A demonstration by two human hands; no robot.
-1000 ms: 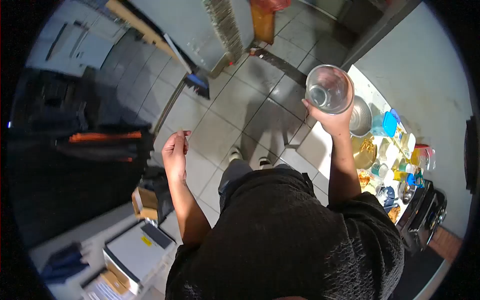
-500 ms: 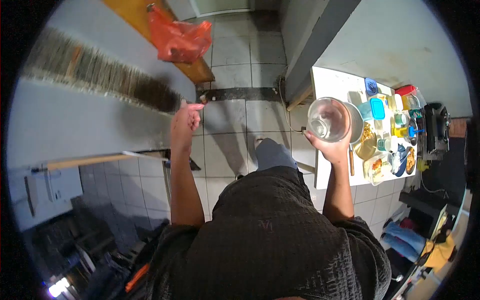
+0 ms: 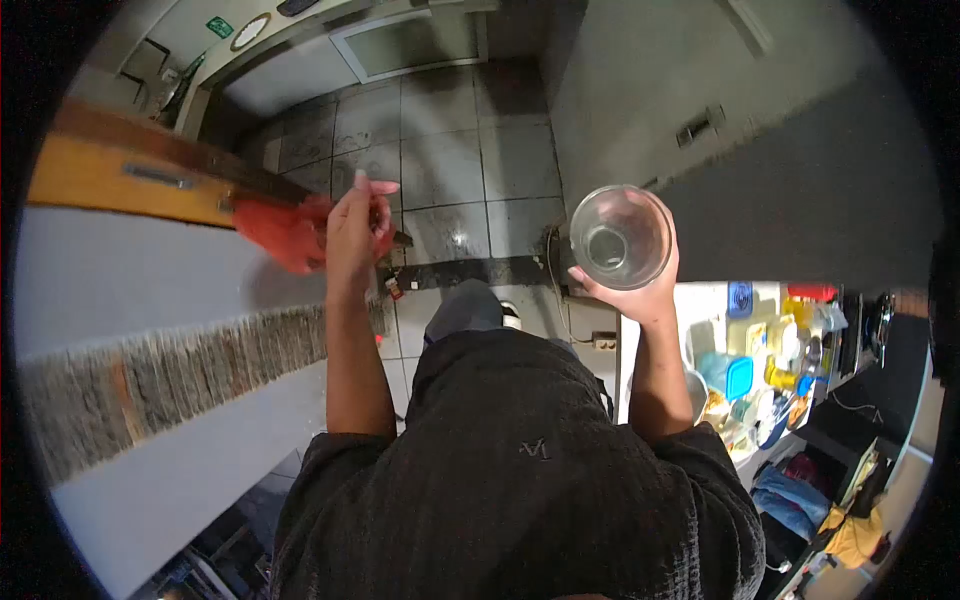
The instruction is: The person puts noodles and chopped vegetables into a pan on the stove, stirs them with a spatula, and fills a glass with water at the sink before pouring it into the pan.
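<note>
My right hand (image 3: 645,295) is wrapped round a clear glass (image 3: 622,238), seen from above with its round rim facing the camera. The inside of the glass shows no contents that I can make out. On the left, my left hand (image 3: 357,225) is raised, holding nothing visible, with its index finger and thumb apart and the other fingers curled. Behind and below it hangs a red plastic bag (image 3: 275,232), partly hidden by the hand.
At the right stands a white table (image 3: 632,350) with a blue-lidded container (image 3: 738,377), a metal bowl (image 3: 693,395) and several jars. A power socket (image 3: 604,341) lies beside it. An orange door (image 3: 90,170) is at the left; tiled floor (image 3: 440,160) stretches ahead.
The view has moved forward to the doorway. The table has shifted lower right, and the red bag is now beside my left hand. My right hand has kept the glass throughout.
</note>
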